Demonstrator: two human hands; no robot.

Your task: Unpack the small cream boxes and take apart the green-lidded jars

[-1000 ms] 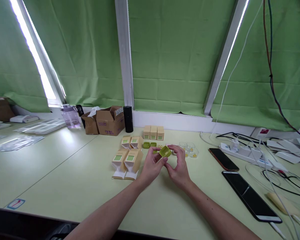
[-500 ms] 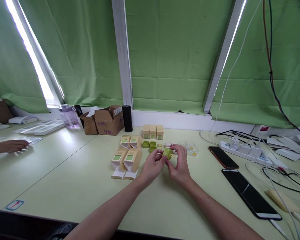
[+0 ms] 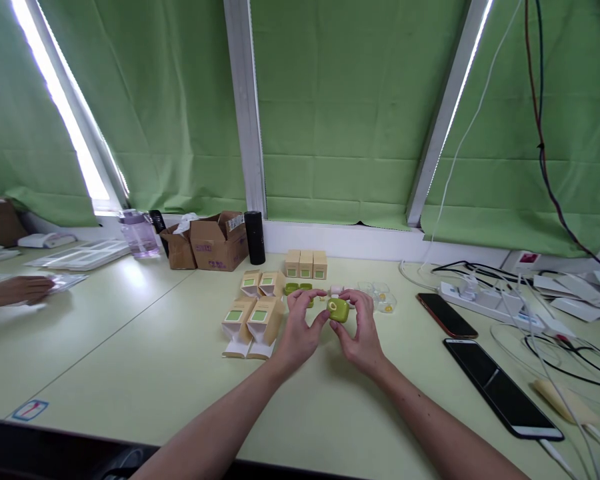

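A small rounded green case (image 3: pixel 338 310) with a pale ring-shaped mark on its face is pinched in my right hand (image 3: pixel 361 330), between thumb and fingers. My left hand (image 3: pixel 303 327) is beside it on the left, its thumb at the case's edge and its index finger stretched out above, apart from the thumb. Behind my hands, several green cases (image 3: pixel 291 288) are partly covered by my left hand. Opened cardboard boxes (image 3: pixel 265 317) with green labels lie left of my left hand. A clear plastic tray (image 3: pixel 380 293) with small yellow pieces sits behind my right hand.
Three closed small boxes (image 3: pixel 306 263) stand at the back. Two phones, one larger (image 3: pixel 500 383), and a power strip (image 3: pixel 480 303) with tangled cables occupy the right. A carton (image 3: pixel 217 243), black cylinder (image 3: pixel 255 238) and purple bottle (image 3: pixel 139 233) line the wall. Another person's hand (image 3: pixel 33 289) is far left.
The green case has turned, now showing its ring-marked face. My left fingers have spread away from it, while my right hand keeps hold. The other person's hand shifted slightly left.
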